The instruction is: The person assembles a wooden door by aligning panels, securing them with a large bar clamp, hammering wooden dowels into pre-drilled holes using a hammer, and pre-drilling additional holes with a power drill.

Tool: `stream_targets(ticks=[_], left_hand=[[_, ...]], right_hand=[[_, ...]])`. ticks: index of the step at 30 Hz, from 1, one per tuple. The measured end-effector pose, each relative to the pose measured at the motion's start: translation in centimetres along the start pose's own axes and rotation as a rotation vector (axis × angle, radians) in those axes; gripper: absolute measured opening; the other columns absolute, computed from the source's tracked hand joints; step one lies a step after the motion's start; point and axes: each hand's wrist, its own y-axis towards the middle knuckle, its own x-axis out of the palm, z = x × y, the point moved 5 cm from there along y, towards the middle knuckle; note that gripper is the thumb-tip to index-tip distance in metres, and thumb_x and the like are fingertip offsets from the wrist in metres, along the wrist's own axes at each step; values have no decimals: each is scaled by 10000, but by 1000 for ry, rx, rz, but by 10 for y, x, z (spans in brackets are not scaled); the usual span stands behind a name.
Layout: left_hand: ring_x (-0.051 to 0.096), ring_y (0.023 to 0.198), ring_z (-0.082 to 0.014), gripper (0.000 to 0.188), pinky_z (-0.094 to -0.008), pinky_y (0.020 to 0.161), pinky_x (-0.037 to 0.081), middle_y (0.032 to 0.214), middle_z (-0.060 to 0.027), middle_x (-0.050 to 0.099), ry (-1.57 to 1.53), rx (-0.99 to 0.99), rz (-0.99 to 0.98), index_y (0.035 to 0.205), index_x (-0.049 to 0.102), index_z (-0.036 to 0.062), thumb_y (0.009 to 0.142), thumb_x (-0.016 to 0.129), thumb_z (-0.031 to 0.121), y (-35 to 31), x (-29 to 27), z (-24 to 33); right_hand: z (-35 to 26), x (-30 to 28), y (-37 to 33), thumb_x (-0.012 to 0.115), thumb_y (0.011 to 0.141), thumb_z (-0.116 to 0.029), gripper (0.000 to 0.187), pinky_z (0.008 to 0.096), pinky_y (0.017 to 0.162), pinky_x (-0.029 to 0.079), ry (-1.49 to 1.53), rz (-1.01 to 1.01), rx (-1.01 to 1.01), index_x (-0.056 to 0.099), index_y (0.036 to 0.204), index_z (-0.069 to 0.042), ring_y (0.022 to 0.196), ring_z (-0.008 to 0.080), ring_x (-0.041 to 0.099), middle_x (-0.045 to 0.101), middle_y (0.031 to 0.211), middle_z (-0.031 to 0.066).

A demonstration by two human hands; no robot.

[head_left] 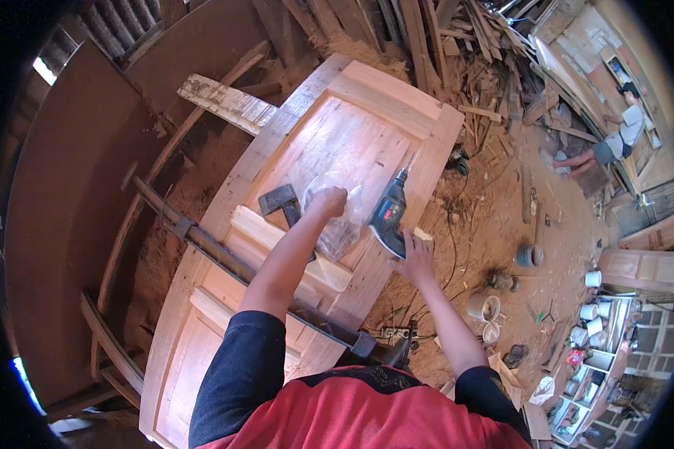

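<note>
Left hand: The left hand [328,202] is in the middle of the frame. Its fingers are curled shut on a clear plastic bag [335,228]. The hand sits on top of the bag.

Clear plastic bag: It lies crumpled on the wooden door, in the middle of the frame. It hangs down a little below the left hand. I cannot tell what is in it.

Right hand: The right hand [416,258] is just right of the middle. It is at the back end of the power drill [389,213], touching it. The fingers are spread along the drill's base, but I cannot tell if they grip it tight.

Power drill: It is dark blue and grey. It lies tilted on the right edge of the door, with its thin tip pointing up and to the right. It is just beside the bag.

Hammer: A hammer [281,202] with a dark metal head lies on the door, just left of the left hand.

Wooden door: The big pale wooden door [352,112] lies flat and runs from the lower left up to the top middle of the frame.

Clamp bar: A long dark metal bar [217,251] goes across the door, from the left side down to the lower middle.

Floor: The dirt floor on the right has cans and pots [487,307] on it.

Wood scraps: A heap of wood scraps [487,67] lies at the top right.

Other person: Another person [614,138] is far off at the upper right.
</note>
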Motion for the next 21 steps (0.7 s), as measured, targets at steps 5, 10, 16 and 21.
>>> stream_targets(ticks=[5,10,16,21], left_hand=[[699,947,-362,178,-470,809,570,999,-189,707,137,135,26,923,718,53,795,596,77,-26,22,13],[642,1091,-353,192,-473,925,526,1090,-191,675,140,298,-16,948,706,49,800,585,76,-46,37,13],[679,1046,-320,227,-444,876,560,1122,-184,672,119,257,155,1015,720,113,866,549,100,-41,62,-10],[705,923,-372,219,-475,830,569,1008,-194,702,35,282,232,977,718,86,872,526,75,-46,68,-18]], right_hand=[[-2,-15,-49,750,808,-488,876,525,1050,362,10,101,79,380,1491,-85,1211,377,472,478,1344,163],[-6,-28,-103,735,838,-433,712,510,1042,368,111,271,73,495,1400,-67,1181,369,480,523,1280,161],[-5,-26,-146,715,861,-363,560,498,1004,395,184,303,125,568,1315,-69,1171,358,505,545,1246,162],[0,-27,-184,700,875,-329,492,474,974,416,216,366,177,597,1285,-77,1147,343,540,573,1210,156]])
